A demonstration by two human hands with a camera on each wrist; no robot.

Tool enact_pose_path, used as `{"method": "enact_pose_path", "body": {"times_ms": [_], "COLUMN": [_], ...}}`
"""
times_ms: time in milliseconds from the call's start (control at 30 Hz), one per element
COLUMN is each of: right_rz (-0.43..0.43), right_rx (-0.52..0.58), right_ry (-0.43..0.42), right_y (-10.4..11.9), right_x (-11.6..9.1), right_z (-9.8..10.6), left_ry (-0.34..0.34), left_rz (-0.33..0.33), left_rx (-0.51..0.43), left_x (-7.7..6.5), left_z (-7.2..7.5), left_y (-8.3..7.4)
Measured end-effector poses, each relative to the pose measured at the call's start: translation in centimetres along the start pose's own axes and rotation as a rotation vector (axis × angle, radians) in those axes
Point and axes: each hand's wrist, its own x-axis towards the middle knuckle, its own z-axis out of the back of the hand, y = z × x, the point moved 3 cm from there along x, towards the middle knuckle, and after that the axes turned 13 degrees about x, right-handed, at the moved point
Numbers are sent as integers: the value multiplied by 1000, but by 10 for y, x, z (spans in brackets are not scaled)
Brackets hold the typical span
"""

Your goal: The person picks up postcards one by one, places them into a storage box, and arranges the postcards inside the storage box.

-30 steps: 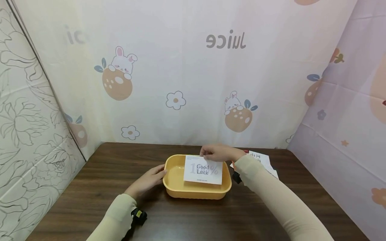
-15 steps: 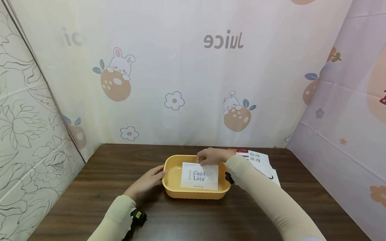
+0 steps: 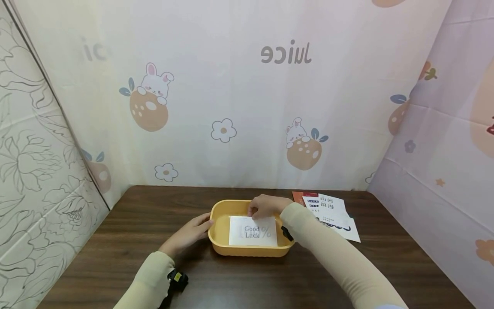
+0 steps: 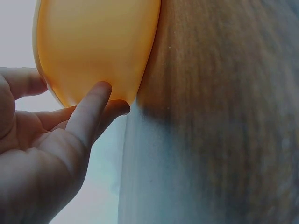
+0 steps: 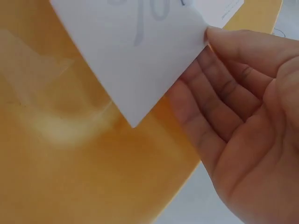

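A white card printed "Good Luck" [image 3: 252,234] lies within the yellow plastic basin [image 3: 251,251], its upper edge pinched between the thumb and fingers of my right hand [image 3: 266,206]. In the right wrist view, the thumb is on the printed face of the card [image 5: 135,79] and the other fingers are behind it. My left hand [image 3: 189,234] rests against the basin's left end. The left wrist view shows its fairly straight fingers [image 4: 91,114] touching the outer wall of the basin [image 4: 98,46].
Several overlapping printed cards [image 3: 333,212], white and red, lie at the back right of the dark wooden table [image 3: 231,283], partly behind the right sleeve [image 3: 328,244]. Patterned curtains [image 3: 239,86] stand behind and at both sides of the table.
My right hand has lowered the card into the basin, shifting slightly left and toward me. More of the cards at the right now shows. The left hand keeps its place.
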Motion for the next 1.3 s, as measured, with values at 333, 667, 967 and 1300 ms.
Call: {"method": "enact_pose_path", "body": {"times_ms": [333,667,967,1300], "right_rz": [-72,-137,-162,-141], "right_rx": [-32,6,18,6], "right_ry": [20,35,61,37], "right_y": [5,6,5,5], "right_x": [-1,-2,-5,-20], "right_z": [-8,-14,-13,6], "left_ry": [-2,3,3,-9], "left_rz": [1,1,-4,13], "left_rx": [0,-15,-10,10], "left_x": [0,0,-2,0], "left_z": [0,0,0,-1], "left_y": [0,1,1,3]}}
